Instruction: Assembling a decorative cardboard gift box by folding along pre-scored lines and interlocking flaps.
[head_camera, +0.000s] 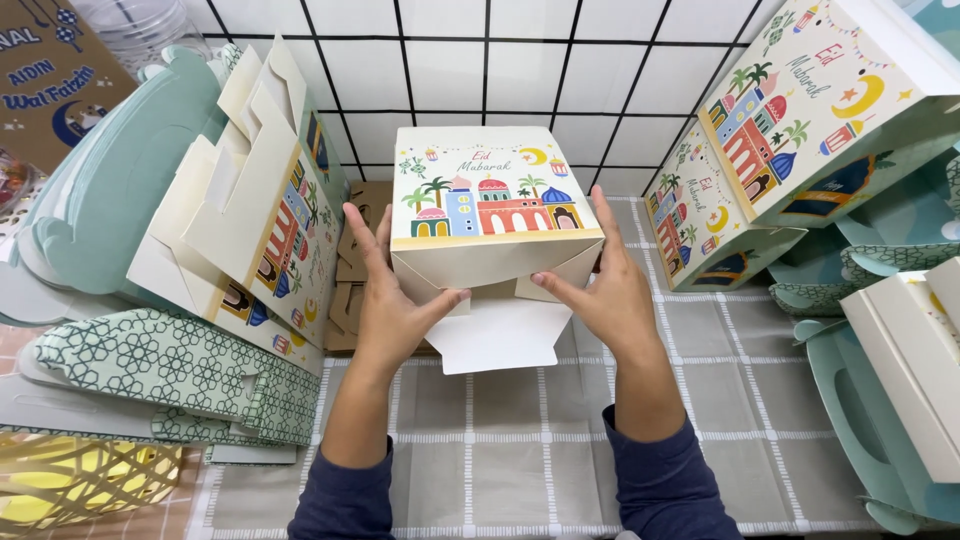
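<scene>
Grey checked cloth (520, 440) — illustrated cream box (495, 210), both hands

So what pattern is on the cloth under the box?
Grey cloth with white grid lines, head view.

We count three assembled printed boxes (495, 200), (705, 225), (820, 100), one stack of flat box blanks (240, 220), two hands (390, 300), (605, 290).

Bright, even light falls from above, soft enough that the white tiled wall (560, 70) shows no harsh glare. A faint shadow sits under the printed box (495, 215) and along the forearms. Focus is sharp at the centre; the edges bow outward with wide-lens distortion and the corners soften slightly.
</scene>
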